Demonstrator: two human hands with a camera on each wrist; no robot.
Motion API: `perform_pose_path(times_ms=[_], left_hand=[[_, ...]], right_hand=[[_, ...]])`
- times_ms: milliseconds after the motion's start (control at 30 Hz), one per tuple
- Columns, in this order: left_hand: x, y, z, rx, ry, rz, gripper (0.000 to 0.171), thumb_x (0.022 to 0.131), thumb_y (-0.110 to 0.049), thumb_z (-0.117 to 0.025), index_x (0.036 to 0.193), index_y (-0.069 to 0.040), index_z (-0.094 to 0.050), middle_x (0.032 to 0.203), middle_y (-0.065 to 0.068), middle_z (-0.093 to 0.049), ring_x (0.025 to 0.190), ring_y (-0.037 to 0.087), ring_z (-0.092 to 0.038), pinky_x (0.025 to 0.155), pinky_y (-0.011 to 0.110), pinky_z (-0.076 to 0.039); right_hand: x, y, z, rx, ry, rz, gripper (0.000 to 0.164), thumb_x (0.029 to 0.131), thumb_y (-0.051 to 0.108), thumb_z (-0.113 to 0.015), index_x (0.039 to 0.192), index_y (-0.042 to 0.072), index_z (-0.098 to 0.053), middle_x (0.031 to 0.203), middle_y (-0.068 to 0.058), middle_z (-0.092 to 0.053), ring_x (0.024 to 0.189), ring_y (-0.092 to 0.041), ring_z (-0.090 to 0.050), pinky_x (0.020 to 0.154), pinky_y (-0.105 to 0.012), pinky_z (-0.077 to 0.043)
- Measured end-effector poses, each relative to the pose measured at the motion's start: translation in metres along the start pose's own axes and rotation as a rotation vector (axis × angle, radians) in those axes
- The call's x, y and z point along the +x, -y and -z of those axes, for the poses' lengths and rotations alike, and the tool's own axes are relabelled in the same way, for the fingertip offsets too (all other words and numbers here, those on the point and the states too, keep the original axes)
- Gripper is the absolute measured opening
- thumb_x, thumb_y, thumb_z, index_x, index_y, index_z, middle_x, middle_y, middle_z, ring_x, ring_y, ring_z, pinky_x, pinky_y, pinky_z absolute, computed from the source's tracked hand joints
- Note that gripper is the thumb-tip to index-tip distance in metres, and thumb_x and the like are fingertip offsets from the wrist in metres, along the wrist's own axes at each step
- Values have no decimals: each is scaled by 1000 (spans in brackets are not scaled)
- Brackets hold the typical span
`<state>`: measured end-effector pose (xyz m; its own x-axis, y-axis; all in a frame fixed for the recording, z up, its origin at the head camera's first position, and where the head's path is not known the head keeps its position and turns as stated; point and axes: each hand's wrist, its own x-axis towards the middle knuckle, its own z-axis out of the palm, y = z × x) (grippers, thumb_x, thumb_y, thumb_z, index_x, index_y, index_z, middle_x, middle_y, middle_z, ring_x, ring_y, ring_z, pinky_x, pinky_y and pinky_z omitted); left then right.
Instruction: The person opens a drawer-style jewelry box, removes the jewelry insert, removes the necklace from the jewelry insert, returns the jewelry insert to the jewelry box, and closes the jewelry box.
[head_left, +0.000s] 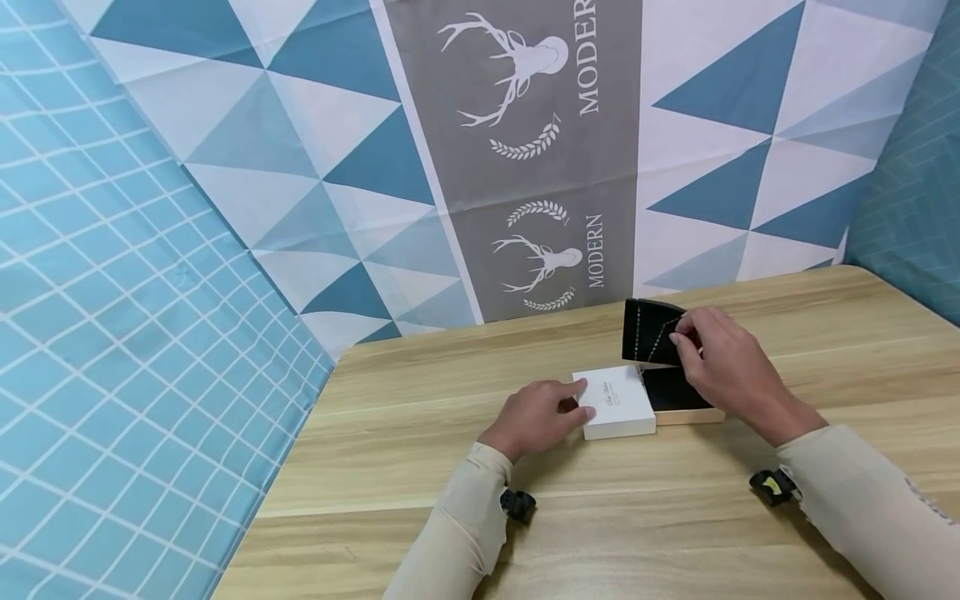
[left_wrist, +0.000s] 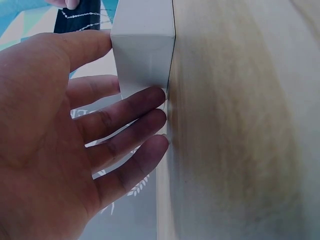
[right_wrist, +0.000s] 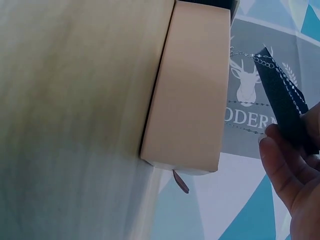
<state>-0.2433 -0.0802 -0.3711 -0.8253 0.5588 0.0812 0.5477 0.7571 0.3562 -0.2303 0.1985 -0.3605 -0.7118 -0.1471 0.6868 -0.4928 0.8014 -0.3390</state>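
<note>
- Both hands are at work on a small box: the left hand [head_left: 536, 417] rests its thumb and index finger on the left end of a white box cover [head_left: 622, 408], grasping nothing, its other fingers loosely extended.
- Thumb and fingers of the right hand [head_left: 727, 362] pinch a black card [head_left: 649, 327] by its right part.
- Held up on edge and tilted, the card stands over the far side of a peach-coloured tray [head_left: 686, 417], with its left part free of the fingers.
- Silver chains [head_left: 637, 329] cross the face of the card; in the right wrist view, thin strands also stretch between it and the tray.
- The tray sits against the right side of the white cover, and its inside shows black; a small ribbon tab [right_wrist: 180, 182] sticks out from one end.
- Small printed lettering, too fine to read, marks the top of the cover.
- Cover and tray lie on a wooden surface [head_left: 360, 467], right of its middle.
- Pale sleeves [head_left: 461, 521] cover the forearms, with a black device [head_left: 517, 505] at the left wrist.
- Beyond the far edge hangs a patterned cloth [head_left: 540, 187] with deer heads and "MODERN".
</note>
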Motion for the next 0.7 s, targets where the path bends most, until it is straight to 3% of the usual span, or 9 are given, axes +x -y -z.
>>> perform_pose_path(times_ms=[433, 700], left_hand=[[0, 2, 0, 7, -5, 7, 48, 100, -45, -59, 143, -23, -57, 112, -9, -70, 85, 4, -54, 80, 23, -45], [1, 1, -1, 6, -8, 10, 47, 100, -44, -59, 143, -23, -57, 105, -10, -69, 84, 3, -54, 79, 23, -45]], right_hand=[[0, 2, -2, 0, -35, 17, 9, 92, -2, -66, 99, -1, -59, 93, -12, -57, 73, -21, -51, 63, -43, -45], [-1, 4, -1, -11, -45, 20, 10, 92, -1, -66, 100, -1, -60, 93, -11, -58, 74, -21, -52, 63, -44, -47]])
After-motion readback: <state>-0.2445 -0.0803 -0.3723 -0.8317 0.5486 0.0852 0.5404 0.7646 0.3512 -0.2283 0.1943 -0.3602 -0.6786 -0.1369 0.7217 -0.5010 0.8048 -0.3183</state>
